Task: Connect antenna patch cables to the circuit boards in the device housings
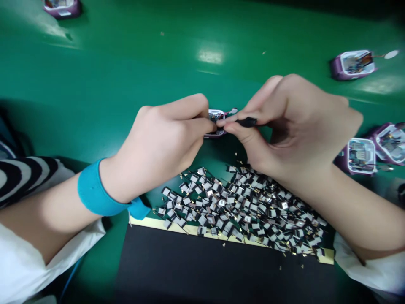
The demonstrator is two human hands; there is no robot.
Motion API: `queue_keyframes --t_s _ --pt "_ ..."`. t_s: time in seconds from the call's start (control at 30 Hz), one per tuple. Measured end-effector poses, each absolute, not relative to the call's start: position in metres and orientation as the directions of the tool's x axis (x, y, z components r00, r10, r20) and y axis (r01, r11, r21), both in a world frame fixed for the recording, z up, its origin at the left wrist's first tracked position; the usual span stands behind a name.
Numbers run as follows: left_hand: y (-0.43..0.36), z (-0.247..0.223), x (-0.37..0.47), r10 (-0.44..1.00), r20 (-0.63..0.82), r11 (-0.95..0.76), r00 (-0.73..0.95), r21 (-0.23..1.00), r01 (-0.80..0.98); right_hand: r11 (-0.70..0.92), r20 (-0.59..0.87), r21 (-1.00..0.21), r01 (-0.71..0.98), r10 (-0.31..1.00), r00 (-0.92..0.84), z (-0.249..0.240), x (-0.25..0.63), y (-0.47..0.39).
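A small purple device housing with a white rim and open electronics lies on the green surface, partly hidden by my fingers. My left hand, with a teal band at the wrist, is closed at the housing's left side; what its fingertips hold is hidden. From the right, my right hand pinches a thin black tool, its fingertips over the housing's right edge. Below both hands lies a heap of small black-and-white parts with thin leads.
Purple housings stand at the upper left, the upper right and the right, where two sit together. A black mat edged with yellow tape covers the near side.
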State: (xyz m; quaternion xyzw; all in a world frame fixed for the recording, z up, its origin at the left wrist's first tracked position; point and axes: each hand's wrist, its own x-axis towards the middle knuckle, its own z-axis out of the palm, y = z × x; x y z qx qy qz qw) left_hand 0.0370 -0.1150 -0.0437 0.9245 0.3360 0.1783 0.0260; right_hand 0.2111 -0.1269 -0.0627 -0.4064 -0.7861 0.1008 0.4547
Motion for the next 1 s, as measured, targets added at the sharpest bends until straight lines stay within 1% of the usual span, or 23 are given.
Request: queue_keyframes --t_s 0.1,0.17,0.23,0.3,0.37,0.5,0.6,0.8,0.9,0.93,1.0 --pt "-0.115 -0.044 0.036 0.623 0.332 -0.778 0.708 0.173 0.603 0.609 0.591 -0.628 0.485 0.778 -0.211 -0.064 0.211 -0.128" --pt "-0.116 -0.044 0.036 0.620 0.339 -0.781 0.707 0.181 0.598 0.557 0.568 -0.722 0.410 0.816 -0.109 -0.063 0.211 -0.129" --pt "-0.116 -0.043 0.036 0.621 0.339 -0.782 0.707 0.198 0.592 0.453 0.483 -0.805 0.382 0.875 -0.021 -0.060 0.212 -0.132" --pt "-0.116 -0.043 0.036 0.625 0.330 -0.780 0.708 0.221 0.585 0.348 0.384 -0.841 0.414 0.923 0.003 -0.055 0.214 -0.135" --pt "-0.117 -0.042 0.036 0.631 0.321 -0.776 0.707 0.231 0.588 0.311 0.341 -0.837 0.450 0.940 -0.015 -0.051 0.215 -0.138" --pt "-0.116 -0.041 0.037 0.631 0.320 -0.773 0.707 0.186 0.606 0.330 0.347 -0.822 0.464 0.936 -0.051 -0.049 0.216 -0.140" --pt "-0.117 -0.039 0.038 0.618 0.335 -0.781 0.711 0.163 0.602 0.377 0.394 -0.819 0.432 0.917 -0.054 -0.050 0.216 -0.138" --pt "-0.118 -0.038 0.039 0.620 0.339 -0.781 0.708 0.174 0.600 0.392 0.391 -0.812 0.431 0.915 -0.095 -0.049 0.218 -0.134" --pt "-0.116 -0.039 0.039 0.613 0.333 -0.787 0.716 0.185 0.588 0.399 0.382 -0.785 0.475 0.914 -0.137 -0.051 0.218 -0.132" --pt "-0.116 -0.039 0.038 0.609 0.335 -0.791 0.719 0.188 0.582 0.405 0.387 -0.771 0.492 0.911 -0.144 -0.051 0.218 -0.132" --pt "-0.114 -0.039 0.038 0.606 0.338 -0.793 0.720 0.182 0.581 0.453 0.457 -0.740 0.496 0.881 -0.123 -0.052 0.218 -0.132"
